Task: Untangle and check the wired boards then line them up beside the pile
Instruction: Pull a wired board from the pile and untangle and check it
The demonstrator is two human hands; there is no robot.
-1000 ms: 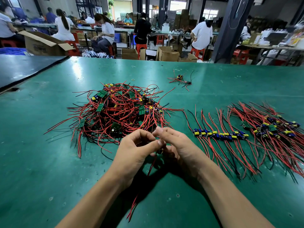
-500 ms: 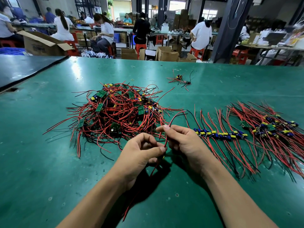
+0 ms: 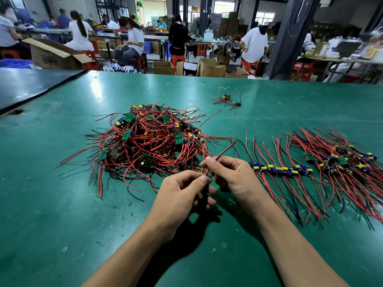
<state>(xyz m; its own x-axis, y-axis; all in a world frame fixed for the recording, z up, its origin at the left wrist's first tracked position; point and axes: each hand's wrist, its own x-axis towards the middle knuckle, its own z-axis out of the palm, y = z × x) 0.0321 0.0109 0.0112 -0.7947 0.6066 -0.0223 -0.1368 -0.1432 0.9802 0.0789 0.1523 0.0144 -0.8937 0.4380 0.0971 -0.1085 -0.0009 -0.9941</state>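
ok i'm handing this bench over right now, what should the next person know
Left hand: grips one wired board, mostly hidden by its fingers.
Right hand: pinches a red wire that seems to run from it.
Pile: tangled, ahead and left on the green table.
Done: row of lined-up boards right of the pile, denser batch beyond it.
Left: finish the held board, add it to the row, then work through the pile; a stray board lies apart at the back.
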